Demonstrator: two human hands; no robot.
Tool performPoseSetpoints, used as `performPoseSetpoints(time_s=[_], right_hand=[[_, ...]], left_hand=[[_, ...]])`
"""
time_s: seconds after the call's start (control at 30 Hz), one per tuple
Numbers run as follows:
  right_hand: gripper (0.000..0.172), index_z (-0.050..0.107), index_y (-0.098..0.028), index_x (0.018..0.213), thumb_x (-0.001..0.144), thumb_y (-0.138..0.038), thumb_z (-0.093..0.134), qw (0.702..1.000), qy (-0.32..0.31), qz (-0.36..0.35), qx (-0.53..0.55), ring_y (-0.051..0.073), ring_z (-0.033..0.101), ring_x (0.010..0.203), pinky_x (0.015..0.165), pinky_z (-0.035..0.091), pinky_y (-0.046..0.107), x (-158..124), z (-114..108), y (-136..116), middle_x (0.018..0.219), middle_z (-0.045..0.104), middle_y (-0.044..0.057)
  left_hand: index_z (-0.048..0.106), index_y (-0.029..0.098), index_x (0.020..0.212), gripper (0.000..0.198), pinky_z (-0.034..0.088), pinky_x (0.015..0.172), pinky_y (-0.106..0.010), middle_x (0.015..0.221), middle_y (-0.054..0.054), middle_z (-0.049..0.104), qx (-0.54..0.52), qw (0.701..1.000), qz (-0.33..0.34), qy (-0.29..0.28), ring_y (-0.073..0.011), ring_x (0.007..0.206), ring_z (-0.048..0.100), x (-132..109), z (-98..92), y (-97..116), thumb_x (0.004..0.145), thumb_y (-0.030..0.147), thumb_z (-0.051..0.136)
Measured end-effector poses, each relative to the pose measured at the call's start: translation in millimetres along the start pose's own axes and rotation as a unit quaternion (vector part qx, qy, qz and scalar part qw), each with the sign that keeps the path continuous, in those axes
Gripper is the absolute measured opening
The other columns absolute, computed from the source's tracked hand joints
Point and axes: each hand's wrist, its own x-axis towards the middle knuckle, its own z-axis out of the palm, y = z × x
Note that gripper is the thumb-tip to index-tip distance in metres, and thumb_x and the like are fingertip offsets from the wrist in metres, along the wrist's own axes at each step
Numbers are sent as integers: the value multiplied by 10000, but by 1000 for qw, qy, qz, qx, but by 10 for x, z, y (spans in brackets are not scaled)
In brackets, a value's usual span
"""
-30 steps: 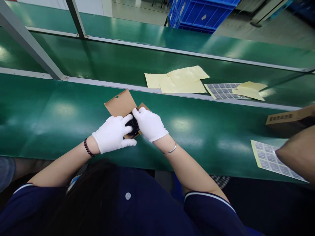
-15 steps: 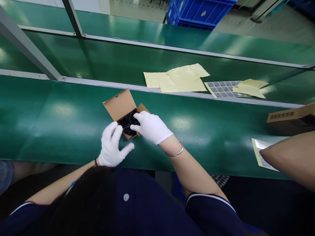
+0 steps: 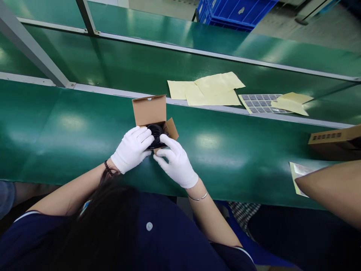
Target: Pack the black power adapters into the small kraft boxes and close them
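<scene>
A small brown cardboard box (image 3: 149,111) stands on the green bench with its lid raised at the back and a side flap sticking out to the right. Inside it lies a black item with looped cable (image 3: 155,131), its exact kind partly hidden. My left hand (image 3: 132,148), in a white glove, is closed around the left side of the box, fingertips over the rim. At the front right corner, my right hand (image 3: 177,162), also gloved, has its fingers bent about the box edge, with the forefinger beside the black item.
Beyond the box lie yellowish paper sheets (image 3: 211,92) and a sheet of grey labels (image 3: 262,103). A larger carton (image 3: 335,139) stands at the right, near another person's arm (image 3: 332,188). A grey metal post (image 3: 36,47) rises at the left.
The box has turned, so its lid now stands squarely at the back. My left hand has closed onto its left side; my right hand has drawn back from inside to the front right corner.
</scene>
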Motion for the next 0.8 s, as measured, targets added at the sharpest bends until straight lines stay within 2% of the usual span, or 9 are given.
performPoseSetpoints(time_s=[0.07, 0.13, 0.23, 0.3, 0.4, 0.5, 0.63, 0.73, 0.8], right_hand=[[176, 713, -221, 914, 1002, -327, 603, 999, 8, -39, 11, 281, 618, 1335, 1088, 550, 522, -34, 17, 27, 1392, 679, 149], [226, 727, -226, 1002, 1021, -388, 571, 999, 6, -37, 8, 276, 638, 1306, 1075, 559, 504, -23, -10, 17, 1369, 696, 141], [379, 690, -197, 1268, 1081, -347, 396, 996, -1, 70, -50, 275, 653, 1257, 1037, 562, 463, 89, -95, -80, 1417, 668, 152], [452, 655, -158, 1346, 1093, -302, 310, 983, -37, 137, -117, 292, 669, 1158, 940, 565, 445, 207, -165, -167, 1437, 654, 162], [490, 669, -135, 1323, 1095, -292, 265, 960, -118, 161, -195, 315, 643, 1074, 819, 522, 424, 374, -275, -259, 1421, 663, 166], [496, 663, -103, 1330, 1083, -255, 260, 946, -189, 150, -217, 325, 619, 1098, 820, 485, 418, 484, -340, -296, 1416, 656, 195], [515, 545, -1, 1462, 1019, -176, 347, 924, -250, 172, -232, 355, 608, 1131, 834, 478, 444, 578, -301, -337, 1510, 552, 285], [524, 555, 11, 1450, 987, -179, 399, 930, -241, 176, -215, 360, 624, 1117, 855, 492, 453, 590, -301, -290, 1470, 578, 299], [480, 626, -75, 1390, 983, -192, 400, 955, -202, 170, -139, 323, 654, 1075, 875, 518, 441, 536, -375, -151, 1330, 688, 223]], left_hand=[[680, 155, 1135, 216, 492, 1110, -615, 1232, -167, 698, -3, 1000, 10, 4, -404, 1417, 515, 32, 4, -22, 947, 257, 649], [689, 156, 1099, 210, 488, 1111, -643, 1301, -186, 664, -5, 1000, 18, 14, -425, 1467, 459, 75, 11, -37, 954, 304, 652], [675, 136, 1122, 241, 517, 1097, -608, 1429, -214, 590, -7, 999, 46, 6, -405, 1418, 521, 156, 13, -31, 970, 321, 644], [652, 132, 1190, 278, 531, 1093, -581, 1449, -213, 581, -14, 998, 66, -3, -380, 1391, 552, 200, 20, -16, 983, 315, 633], [628, 126, 1257, 333, 510, 1126, -591, 1453, -216, 582, -25, 997, 68, 0, -386, 1426, 521, 223, 48, -2, 977, 304, 644], [643, 121, 1229, 334, 454, 1178, -621, 1531, -234, 513, -37, 998, 52, -3, -411, 1479, 455, 228, 59, -3, 950, 300, 678], [636, 112, 1252, 342, 480, 1137, -599, 1460, -244, 567, -69, 995, 52, -58, -382, 1382, 545, 311, -11, 3, 965, 298, 653], [620, 114, 1275, 349, 496, 1096, -562, 1393, -227, 604, -69, 992, 50, -92, -362, 1299, 586, 390, -73, 14, 971, 285, 631], [597, 120, 1312, 393, 500, 1071, -547, 1388, -223, 595, -54, 992, 53, -102, -364, 1268, 587, 414, -87, 18, 958, 285, 643]])
